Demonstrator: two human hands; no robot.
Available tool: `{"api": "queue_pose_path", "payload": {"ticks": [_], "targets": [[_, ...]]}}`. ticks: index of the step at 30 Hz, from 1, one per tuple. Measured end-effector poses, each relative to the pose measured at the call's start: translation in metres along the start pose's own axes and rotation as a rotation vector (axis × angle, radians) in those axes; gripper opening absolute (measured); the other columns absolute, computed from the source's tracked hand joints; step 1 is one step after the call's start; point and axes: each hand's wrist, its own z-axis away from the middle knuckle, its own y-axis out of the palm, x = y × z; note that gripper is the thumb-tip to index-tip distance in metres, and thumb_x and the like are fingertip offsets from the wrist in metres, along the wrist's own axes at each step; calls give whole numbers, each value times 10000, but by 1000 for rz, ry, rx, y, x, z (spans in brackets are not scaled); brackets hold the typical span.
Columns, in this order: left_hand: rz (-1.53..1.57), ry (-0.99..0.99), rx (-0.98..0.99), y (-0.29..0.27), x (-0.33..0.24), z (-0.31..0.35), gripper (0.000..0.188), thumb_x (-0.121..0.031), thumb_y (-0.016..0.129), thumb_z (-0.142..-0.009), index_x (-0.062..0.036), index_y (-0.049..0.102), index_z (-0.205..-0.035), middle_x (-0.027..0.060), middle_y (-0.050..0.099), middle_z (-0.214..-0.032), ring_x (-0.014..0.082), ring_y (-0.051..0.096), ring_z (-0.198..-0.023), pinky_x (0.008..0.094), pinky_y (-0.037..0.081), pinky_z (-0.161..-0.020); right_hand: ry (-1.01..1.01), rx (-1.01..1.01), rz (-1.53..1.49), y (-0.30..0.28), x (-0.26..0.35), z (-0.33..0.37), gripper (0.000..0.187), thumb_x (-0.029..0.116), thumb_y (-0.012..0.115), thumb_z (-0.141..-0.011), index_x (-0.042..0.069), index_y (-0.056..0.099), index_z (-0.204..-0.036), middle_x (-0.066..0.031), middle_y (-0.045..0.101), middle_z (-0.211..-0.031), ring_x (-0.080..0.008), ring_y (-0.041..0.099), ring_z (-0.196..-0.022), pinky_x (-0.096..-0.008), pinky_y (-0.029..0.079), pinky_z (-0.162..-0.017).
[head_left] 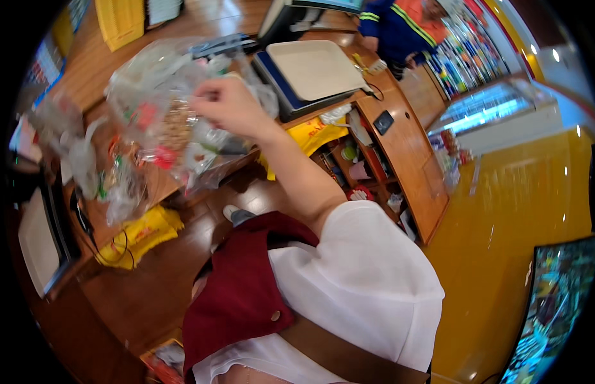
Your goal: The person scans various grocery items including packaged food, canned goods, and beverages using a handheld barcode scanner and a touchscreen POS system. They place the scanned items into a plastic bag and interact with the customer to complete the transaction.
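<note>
My right hand reaches over the counter from a white sleeve, its fingers closed in a pinch. At the fingertips hangs a clear packet of small brown pieces, with a red patch at its lower end. Its contents are blurred, so I cannot tell their kind. Around and behind it spreads a large clear plastic bag with several wrapped goods in it. More thin plastic bags lie to the left. My left hand is not in view.
A beige-topped device stands on the wooden counter, beside a monitor. Yellow bags hang below the counter edge. Open shelves hold small items. Across the counter, a person in blue and orange stands. A screen is at lower right.
</note>
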Motion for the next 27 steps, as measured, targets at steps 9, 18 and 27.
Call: {"api": "queue_pose_path", "payload": {"ticks": [9,18,27], "targets": [[-405,148,178,-14,-158,-47,370,-320,427,-936,-60,612,-1122,197,629,-1074,315,597,-1014,382,452,-849,99,-889,-96,-254,-98,104,112,115,631,-832,4,617,-839,14,523,-596,-50,442,-441,-187,305,-395],[-17,406,59,22,-370,-106,344,-275,478,-956,5,672,-905,20,634,-774,97,553,-710,238,462,-677,165,-574,-321,-373,-177,47,142,124,641,-843,-3,599,-893,9,506,-580,-58,459,-437,-193,307,-383],[43,450,163,54,-489,-146,330,-277,464,-967,-13,656,-1010,32,654,-842,88,568,-749,250,478,-696,168,-666,240,-436,-238,-5,510,276,623,-862,-12,470,-1254,-126,635,-854,-164,592,-560,-271,473,-522]]}}
